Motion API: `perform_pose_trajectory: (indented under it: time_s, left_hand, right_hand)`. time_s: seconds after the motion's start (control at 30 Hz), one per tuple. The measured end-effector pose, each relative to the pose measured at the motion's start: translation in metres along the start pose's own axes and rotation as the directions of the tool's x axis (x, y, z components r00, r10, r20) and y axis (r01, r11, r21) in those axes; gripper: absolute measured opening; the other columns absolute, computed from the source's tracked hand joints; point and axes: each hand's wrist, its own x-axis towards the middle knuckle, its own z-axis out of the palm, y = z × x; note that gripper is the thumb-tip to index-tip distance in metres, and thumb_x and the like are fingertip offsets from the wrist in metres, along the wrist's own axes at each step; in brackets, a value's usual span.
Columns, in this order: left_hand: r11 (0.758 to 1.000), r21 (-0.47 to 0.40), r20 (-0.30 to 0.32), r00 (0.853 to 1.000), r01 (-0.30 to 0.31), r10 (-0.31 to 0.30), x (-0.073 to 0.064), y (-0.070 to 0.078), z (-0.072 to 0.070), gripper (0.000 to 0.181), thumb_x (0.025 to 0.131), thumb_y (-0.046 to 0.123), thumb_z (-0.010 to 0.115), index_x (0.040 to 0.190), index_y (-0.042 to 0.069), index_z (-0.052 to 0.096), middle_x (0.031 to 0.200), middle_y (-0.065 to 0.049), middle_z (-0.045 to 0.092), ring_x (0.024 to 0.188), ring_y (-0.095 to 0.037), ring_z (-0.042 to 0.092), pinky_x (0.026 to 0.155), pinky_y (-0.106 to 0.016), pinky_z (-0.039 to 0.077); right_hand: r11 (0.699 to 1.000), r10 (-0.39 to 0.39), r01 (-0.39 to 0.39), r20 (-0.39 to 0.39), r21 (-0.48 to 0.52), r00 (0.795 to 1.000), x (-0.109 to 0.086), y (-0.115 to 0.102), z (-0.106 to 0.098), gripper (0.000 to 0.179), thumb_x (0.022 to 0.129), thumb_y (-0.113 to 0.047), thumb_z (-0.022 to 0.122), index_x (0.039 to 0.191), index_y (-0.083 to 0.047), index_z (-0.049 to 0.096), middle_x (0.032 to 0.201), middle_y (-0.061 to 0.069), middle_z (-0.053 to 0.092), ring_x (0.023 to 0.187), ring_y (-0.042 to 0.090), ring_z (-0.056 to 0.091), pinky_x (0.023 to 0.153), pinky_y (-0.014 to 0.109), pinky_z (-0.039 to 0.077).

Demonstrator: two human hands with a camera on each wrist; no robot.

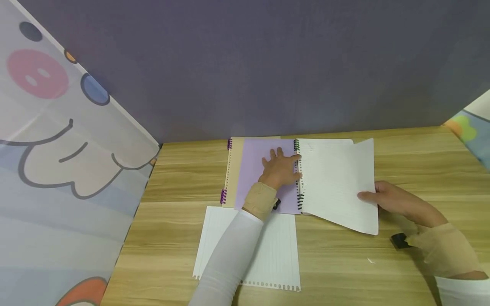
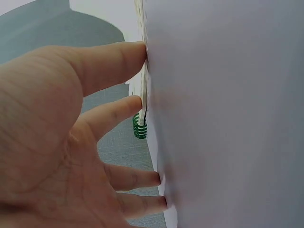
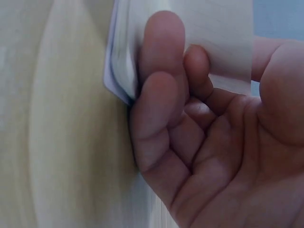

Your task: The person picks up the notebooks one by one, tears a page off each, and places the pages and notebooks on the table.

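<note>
A spiral notebook lies open, its lilac cover (image 1: pixel 250 178) to the left and its white pages to the right of the dark green coil (image 1: pixel 300 202). My left hand (image 1: pixel 278 170) rests on the cover with fingers spread, thumb and forefinger touching the bound edge. In the left wrist view the green coil (image 2: pixel 139 129) shows beyond the fingertips. My right hand (image 1: pixel 400 204) pinches the right edge of a white page (image 1: pixel 337 182) between thumb and fingers, the page lifted and bent. The right wrist view shows that page (image 3: pixel 221 33) raised above the remaining stack.
Beneath the lilac cover is a beige page (image 1: pixel 233 170) edged with purple coils (image 1: pixel 223 196). A torn-out lined sheet (image 1: pixel 277 250) lies in front, partly under my left arm. A paper scrap (image 1: pixel 371 260) is on the wooden table (image 1: pixel 337 276). A grey panel (image 1: pixel 268 72) stands behind.
</note>
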Motion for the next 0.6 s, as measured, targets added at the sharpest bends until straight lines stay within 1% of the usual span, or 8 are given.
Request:
perform_pose_trajectory:
  time_s: [0.1,0.2,0.27,0.37,0.53,0.6]
  left_hand:
    - [1.000,0.001,0.003,1.000,-0.006,0.006,0.0008,0.0004,0.0001,0.063,0.095,0.049,0.067,0.154,0.043,0.044,0.168,-0.024,0.020,0.157,-0.047,0.016,0.119,-0.072,0.022]
    - [1.000,0.006,0.005,1.000,-0.009,0.009,0.0013,-0.0002,0.0005,0.062,0.096,0.050,0.066,0.154,0.043,0.044,0.168,-0.025,0.020,0.156,-0.047,0.015,0.119,-0.072,0.023]
    - [1.000,0.006,0.009,1.000,-0.010,0.010,0.0014,-0.0005,0.0007,0.062,0.096,0.050,0.066,0.154,0.043,0.044,0.168,-0.025,0.019,0.156,-0.047,0.015,0.119,-0.072,0.022]
    - [1.000,0.004,0.013,1.000,-0.003,0.003,0.0017,-0.0005,0.0007,0.061,0.096,0.050,0.065,0.153,0.044,0.044,0.169,-0.024,0.018,0.157,-0.046,0.014,0.119,-0.071,0.022]
    - [1.000,0.000,0.014,1.000,-0.002,0.002,0.0021,-0.0002,-0.0003,0.061,0.096,0.050,0.065,0.153,0.044,0.044,0.169,-0.024,0.018,0.157,-0.047,0.014,0.119,-0.072,0.022]
    - [1.000,0.005,0.013,1.000,-0.003,0.003,0.0024,-0.0003,-0.0003,0.061,0.096,0.051,0.065,0.153,0.044,0.044,0.169,-0.024,0.018,0.157,-0.047,0.014,0.119,-0.072,0.022]
  right_hand:
    - [1.000,-0.001,0.001,0.003,-0.016,1.000,-0.0010,0.0009,-0.0012,0.044,0.107,-0.025,0.050,0.130,0.012,0.054,0.111,0.005,0.074,0.095,0.004,0.067,0.082,0.023,0.053]
    - [1.000,0.016,-0.016,0.005,-0.017,1.000,-0.0020,0.0009,-0.0021,0.043,0.107,-0.025,0.051,0.130,0.010,0.056,0.112,0.005,0.074,0.096,0.004,0.068,0.083,0.022,0.052]
    - [1.000,0.010,-0.009,0.012,-0.016,1.000,-0.0028,0.0009,-0.0025,0.042,0.107,-0.025,0.051,0.130,0.010,0.057,0.115,0.008,0.074,0.098,0.004,0.068,0.084,0.021,0.052]
    - [1.000,-0.007,0.007,0.016,-0.020,1.000,-0.0043,0.0015,-0.0033,0.041,0.106,-0.024,0.053,0.130,0.008,0.058,0.117,0.008,0.073,0.101,0.003,0.067,0.084,0.020,0.051]
    - [0.999,-0.039,0.040,0.045,-0.006,0.998,-0.0077,0.0032,-0.0064,0.040,0.106,-0.024,0.053,0.131,0.006,0.058,0.117,0.002,0.074,0.102,0.002,0.067,0.085,0.019,0.050]
    - [0.999,-0.040,0.041,0.044,-0.013,0.998,-0.0094,0.0043,-0.0080,0.039,0.106,-0.025,0.053,0.131,0.004,0.058,0.116,-0.002,0.074,0.103,0.000,0.066,0.086,0.018,0.050]
